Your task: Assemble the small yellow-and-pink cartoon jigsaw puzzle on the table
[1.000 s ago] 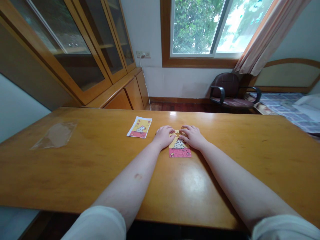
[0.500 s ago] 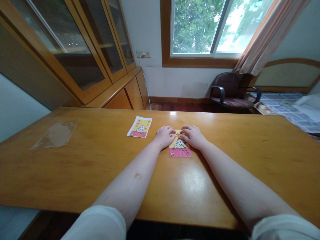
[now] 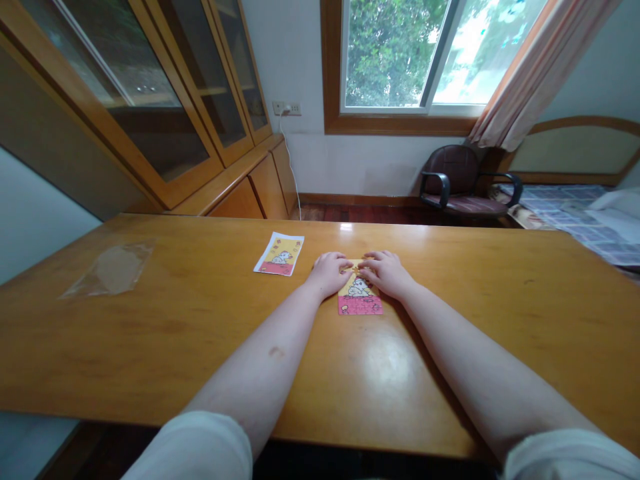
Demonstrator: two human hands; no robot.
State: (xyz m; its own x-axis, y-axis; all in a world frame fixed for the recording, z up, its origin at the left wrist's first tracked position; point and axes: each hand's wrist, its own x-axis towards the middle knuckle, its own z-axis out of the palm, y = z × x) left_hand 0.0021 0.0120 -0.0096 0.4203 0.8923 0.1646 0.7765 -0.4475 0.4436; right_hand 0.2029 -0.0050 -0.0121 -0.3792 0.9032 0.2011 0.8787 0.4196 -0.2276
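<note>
A small jigsaw puzzle (image 3: 359, 297) with a white cartoon animal on yellow and a pink lower band lies flat on the wooden table (image 3: 200, 320). My left hand (image 3: 327, 272) rests on its upper left edge, fingers curled with the tips pressing down. My right hand (image 3: 385, 272) rests on its upper right edge in the same way. The fingertips of both hands nearly meet over the puzzle's top, which they hide. A printed card (image 3: 279, 254) with the same picture lies to the left of my left hand.
A clear plastic bag (image 3: 111, 269) lies flat at the table's far left. Behind the table stand a glass-door wooden cabinet (image 3: 165, 113), a window, a dark armchair (image 3: 457, 180) and a bed at the right.
</note>
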